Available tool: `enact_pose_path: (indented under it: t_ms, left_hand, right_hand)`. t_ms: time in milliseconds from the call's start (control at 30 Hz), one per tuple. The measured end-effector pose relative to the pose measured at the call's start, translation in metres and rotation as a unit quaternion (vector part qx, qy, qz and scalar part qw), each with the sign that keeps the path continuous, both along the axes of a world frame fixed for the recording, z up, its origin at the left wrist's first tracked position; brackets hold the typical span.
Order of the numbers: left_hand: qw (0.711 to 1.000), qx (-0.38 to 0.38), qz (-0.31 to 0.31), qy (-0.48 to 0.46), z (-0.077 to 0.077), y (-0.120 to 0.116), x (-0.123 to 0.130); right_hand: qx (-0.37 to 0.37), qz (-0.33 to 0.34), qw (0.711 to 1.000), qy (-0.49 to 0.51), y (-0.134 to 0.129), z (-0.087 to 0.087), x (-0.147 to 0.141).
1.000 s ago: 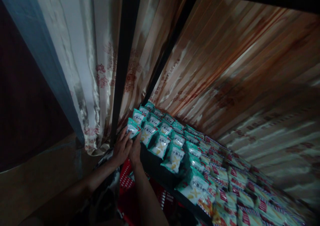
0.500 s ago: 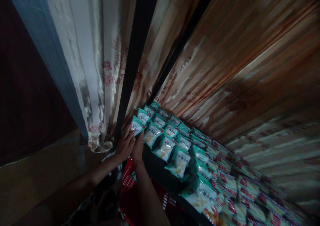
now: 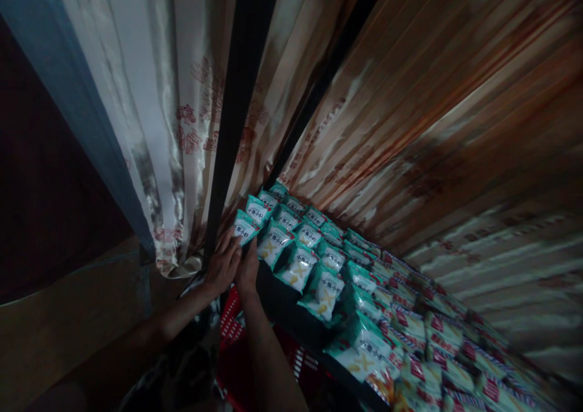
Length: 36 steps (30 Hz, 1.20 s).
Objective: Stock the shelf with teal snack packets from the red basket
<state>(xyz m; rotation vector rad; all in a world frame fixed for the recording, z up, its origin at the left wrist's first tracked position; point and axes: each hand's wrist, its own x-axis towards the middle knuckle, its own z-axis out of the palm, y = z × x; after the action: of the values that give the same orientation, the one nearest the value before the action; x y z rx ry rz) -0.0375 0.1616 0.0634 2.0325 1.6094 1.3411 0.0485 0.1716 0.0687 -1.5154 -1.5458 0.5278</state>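
Observation:
At the near left corner of the rows stands a green-and-white snack bag (image 3: 245,228), upright with its printed front toward me. My left hand (image 3: 223,265) is closed on its left side, and my right hand (image 3: 247,268) presses against its lower right. The two hands touch each other, and they hide the bag's bottom part. Right beside it stands another green-and-white snack bag (image 3: 274,243) of the same print. More such bags are lined up behind and to the right, several in each row.
A red plastic basket (image 3: 231,315) is below my forearms. Bags with red labels (image 3: 444,336) fill the right side of the dark shelf (image 3: 291,312). Pleated printed curtains (image 3: 387,151) hang behind, with dark posts (image 3: 241,78) in front of the left part.
The view has shifted slightly, so everything sits a little further left. Both hands stay at the same corner bag, which remains in its place.

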Motion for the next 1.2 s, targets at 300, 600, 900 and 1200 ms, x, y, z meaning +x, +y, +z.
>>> enact_pose_path:
  t_ms: [300,600,900,1200]
  left_hand:
    - [0.999,0.018,-0.004,0.036,0.001,-0.006,0.001]
    - [0.999,0.014,0.000,0.050,-0.004,-0.013,0.007]
    - [0.998,0.011,-0.003,0.062,-0.003,-0.016,0.000]
    - [0.998,0.023,0.006,0.062,-0.003,-0.017,0.003]
  right_hand:
    - [0.038,-0.001,0.998,-0.053,-0.017,0.002,0.010]
    - [0.042,0.024,0.998,-0.044,-0.027,0.000,0.019]
    - [0.013,0.065,0.998,-0.017,-0.030,0.006,0.014]
    - [0.032,0.075,0.996,-0.042,-0.030,0.010,0.016]
